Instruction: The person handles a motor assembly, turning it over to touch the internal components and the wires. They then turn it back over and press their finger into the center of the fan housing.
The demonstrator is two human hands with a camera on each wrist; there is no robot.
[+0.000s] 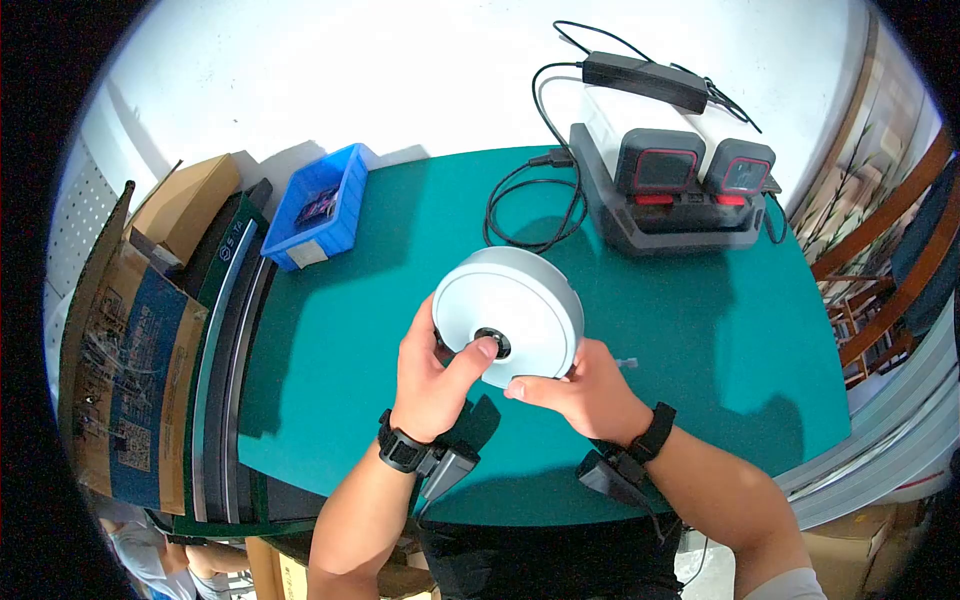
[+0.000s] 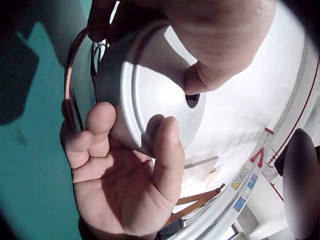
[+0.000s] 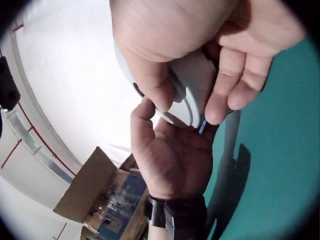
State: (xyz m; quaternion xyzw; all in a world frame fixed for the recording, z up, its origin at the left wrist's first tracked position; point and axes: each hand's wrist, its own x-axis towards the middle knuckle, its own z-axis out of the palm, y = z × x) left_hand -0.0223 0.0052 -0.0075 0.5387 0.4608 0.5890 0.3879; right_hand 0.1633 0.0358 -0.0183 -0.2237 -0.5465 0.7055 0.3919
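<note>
Smooth matt grey metal disc (image 1: 510, 305); matt green table mat (image 1: 340, 330); glossy blue plastic bin (image 1: 322, 208); brown cardboard box (image 1: 185, 205)

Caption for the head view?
Both hands, left hand and right hand, hold a grey round housing above the green table.

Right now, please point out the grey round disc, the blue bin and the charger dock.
grey round disc (image 1: 520, 300): head view, on its flat top face.
blue bin (image 1: 345, 225): head view, on its right wall.
charger dock (image 1: 640, 235): head view, on its front base.
</note>
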